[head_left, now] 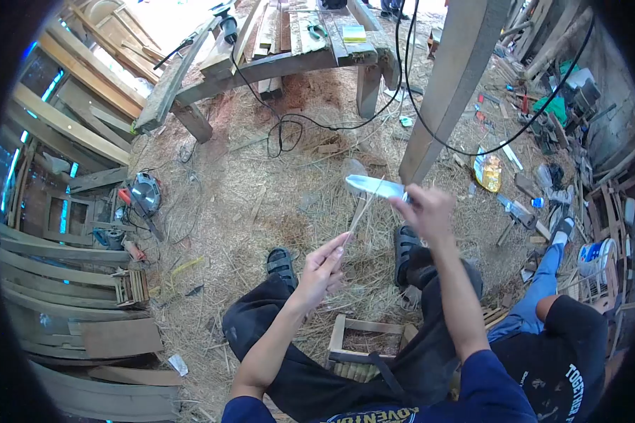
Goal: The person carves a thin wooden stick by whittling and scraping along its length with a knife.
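My right hand (430, 213) is closed around the handle of a knife (372, 186), whose broad shiny blade points to the left. In my left hand (320, 272), fingers pinched together, is a thin pale strip (358, 216) of wood or bamboo, slanting up from the fingertips. The strip's upper part meets the blade; whether the edge is cutting into it I cannot tell. Both hands are in front of my knees, above a floor (219, 190) strewn with shavings. Below them, between my legs, is a small slatted wooden frame (340, 338).
A rough wooden workbench (261, 68) stands ahead, with a black cable (317, 125) trailing from it. A wooden post (451, 92) rises beyond my right hand. A circular saw (146, 194) lies at the left. Another person (554, 352) sits close on my right. Stacked planks (63, 275) line the left.
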Tool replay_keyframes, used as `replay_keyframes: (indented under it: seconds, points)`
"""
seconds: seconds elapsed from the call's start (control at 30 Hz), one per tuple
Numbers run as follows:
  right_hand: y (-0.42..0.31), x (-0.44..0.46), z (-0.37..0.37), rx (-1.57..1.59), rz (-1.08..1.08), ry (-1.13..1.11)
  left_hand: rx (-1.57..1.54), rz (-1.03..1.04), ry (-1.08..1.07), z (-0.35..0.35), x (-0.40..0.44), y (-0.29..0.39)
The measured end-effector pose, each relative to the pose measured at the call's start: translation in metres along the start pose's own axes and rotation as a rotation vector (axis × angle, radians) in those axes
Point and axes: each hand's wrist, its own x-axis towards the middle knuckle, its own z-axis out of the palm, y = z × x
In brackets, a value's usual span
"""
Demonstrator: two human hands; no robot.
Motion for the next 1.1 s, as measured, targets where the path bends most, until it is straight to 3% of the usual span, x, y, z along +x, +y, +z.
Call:
replay_keyframes:
  seconds: [0.07,0.1,0.13,0.23,0.33,0.37,0.53,0.87,1.1]
  points:
    - [-0.026,-0.018,0.011,0.046,-0.106,-0.036,-0.005,-0.006,0.007,-0.001,0.000,-0.003]
    - [-0.044,-0.024,0.022,0.217,-0.109,-0.047,-0.016,0.010,0.020,0.000,0.003,-0.004]
    - [-0.052,-0.022,0.021,0.159,-0.164,-0.135,-0.018,0.015,0.033,-0.001,0.005,-0.007]
    - [0.011,-0.003,0.014,-0.012,0.094,0.029,-0.031,0.009,0.029,-0.004,-0.005,-0.004]
    - [0.007,-0.003,0.001,-0.036,0.117,0.060,-0.015,0.041,-0.009,-0.007,-0.004,0.002]
    - [-0.007,-0.008,0.002,-0.029,-0.007,0.018,-0.010,0.041,-0.007,-0.009,-0.002,0.001]
    - [-0.050,-0.013,0.020,0.252,-0.046,-0.066,-0.069,-0.001,0.050,-0.004,0.003,-0.008]
    - [-0.063,-0.018,0.034,0.418,-0.007,-0.187,-0.201,-0.007,-0.056,0.005,0.009,0.003]
    - [-0.051,-0.014,0.023,0.419,-0.131,-0.198,-0.240,-0.072,-0.055,0.006,0.000,0.001]
